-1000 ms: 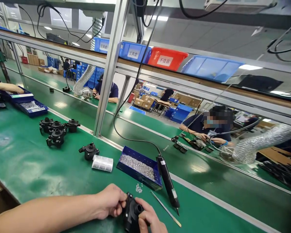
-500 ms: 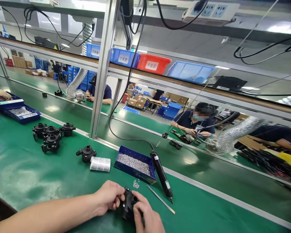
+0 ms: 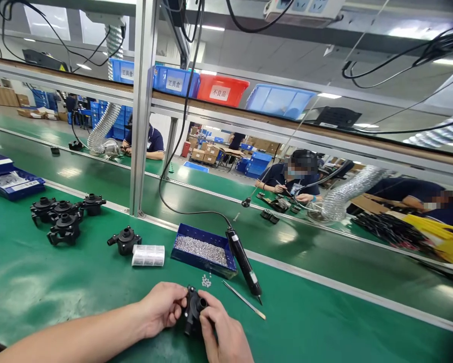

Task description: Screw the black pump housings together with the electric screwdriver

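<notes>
While the left hand (image 3: 161, 307) and right hand (image 3: 223, 325) grasp the near housing (image 3: 192, 311), it should prove light, stiff and slightly slick, best held by its sides.

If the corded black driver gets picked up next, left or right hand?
Right hand, I'd say: it's nearer the corded black driver, while the left hand is across the black part. Both hands hold that part, so the left would likely have to keep it steady.

Black part (image 3: 192, 310), green tabletop (image 3: 309, 322)
</notes>
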`<state>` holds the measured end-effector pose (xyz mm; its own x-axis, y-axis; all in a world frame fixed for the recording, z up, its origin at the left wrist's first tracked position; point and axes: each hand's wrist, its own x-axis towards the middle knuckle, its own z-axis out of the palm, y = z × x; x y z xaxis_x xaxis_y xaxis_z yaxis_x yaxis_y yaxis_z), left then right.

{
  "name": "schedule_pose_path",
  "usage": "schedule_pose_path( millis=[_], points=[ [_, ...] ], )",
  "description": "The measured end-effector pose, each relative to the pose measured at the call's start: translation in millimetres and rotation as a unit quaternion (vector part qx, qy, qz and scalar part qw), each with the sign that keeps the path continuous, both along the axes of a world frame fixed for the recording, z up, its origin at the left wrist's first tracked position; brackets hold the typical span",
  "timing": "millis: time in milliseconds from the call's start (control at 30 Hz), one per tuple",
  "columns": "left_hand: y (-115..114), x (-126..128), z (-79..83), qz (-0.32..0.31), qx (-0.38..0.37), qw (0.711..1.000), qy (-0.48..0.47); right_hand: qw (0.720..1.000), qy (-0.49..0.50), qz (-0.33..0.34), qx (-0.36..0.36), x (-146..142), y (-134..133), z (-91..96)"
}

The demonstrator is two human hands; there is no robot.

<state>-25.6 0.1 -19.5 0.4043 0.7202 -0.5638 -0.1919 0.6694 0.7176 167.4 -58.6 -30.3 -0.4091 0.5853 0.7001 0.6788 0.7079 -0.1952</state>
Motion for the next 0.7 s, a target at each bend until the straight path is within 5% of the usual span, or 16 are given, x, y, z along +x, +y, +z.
schedule_pose_path(
  millis=[500, 700],
  points=[
    [3.1, -3.9, 12.8, 0.004, -0.082, 0.996, -0.036, 0.999, 0.003, -0.018, -0.036, 3.7, -1.0, -5.7],
    [4.4, -4.2, 11.2, -0.01, -0.044, 0.999, 0.001, 0.998, 0.0, -0.042, -0.042, 2.3, -1.4, -5.0]
  ],
)
